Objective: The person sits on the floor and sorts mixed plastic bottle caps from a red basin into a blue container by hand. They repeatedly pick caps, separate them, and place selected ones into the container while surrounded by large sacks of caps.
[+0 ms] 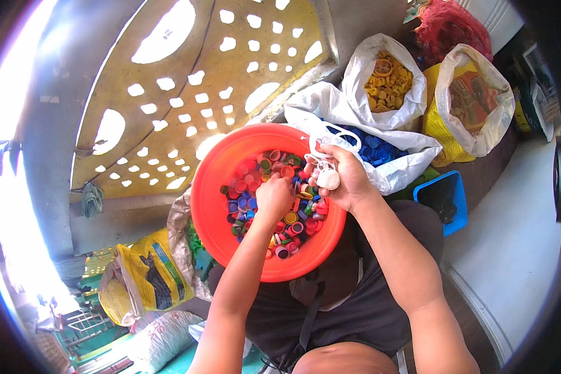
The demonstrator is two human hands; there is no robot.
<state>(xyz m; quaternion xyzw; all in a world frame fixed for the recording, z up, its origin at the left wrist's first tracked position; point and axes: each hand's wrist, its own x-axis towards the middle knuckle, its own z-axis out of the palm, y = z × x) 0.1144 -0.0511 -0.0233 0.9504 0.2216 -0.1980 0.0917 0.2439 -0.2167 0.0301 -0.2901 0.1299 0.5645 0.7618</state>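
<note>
A red-orange plastic basin [210,219] sits before me at my lap, with many plastic bottle caps [290,229] in mixed colours inside. My left hand [275,197] reaches down into it. Its fingers are curled among the caps, and whether they grip one is hidden. Over the basin's right side, my right hand [348,180] is turned partly palm up, holding several white caps [328,177] and white plastic rings. Just beyond that hand, a white sack [392,177] lies with its mouth wide, full of blue caps [376,148].
Behind stand a white sack of yellow caps [389,82], a yellow sack [449,107] and a red mesh bag [453,30]. A blue bin [458,205] is at right. On the left are a sack of green caps [197,248] and another yellow sack [154,276]. A perforated yellow wall [168,135] rises ahead.
</note>
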